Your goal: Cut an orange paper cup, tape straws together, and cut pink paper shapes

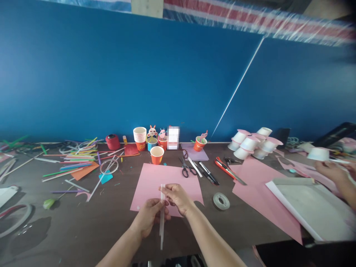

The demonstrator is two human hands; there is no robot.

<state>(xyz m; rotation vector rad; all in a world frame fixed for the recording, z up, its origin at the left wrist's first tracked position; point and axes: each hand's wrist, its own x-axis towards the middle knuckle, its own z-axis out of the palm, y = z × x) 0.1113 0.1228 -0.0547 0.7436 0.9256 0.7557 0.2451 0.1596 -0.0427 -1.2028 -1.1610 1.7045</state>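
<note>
Even, soft daylight fills the scene, brightest along the plastic sheeting [278, 22] at the top, which shows streaky glare. Shadows on the table [83, 222] are faint and short. Wide-angle distortion bends the table's edges, and the right and far left edges blur, including a co-worker's hand [330, 170].

Bare forearms, apparently sleeveless; hands [164, 207] ungloved.

No text, label, brand or number can be read on anything here; the print on the stacked red-and-white paper cups [139, 138] is too small to tell
</note>
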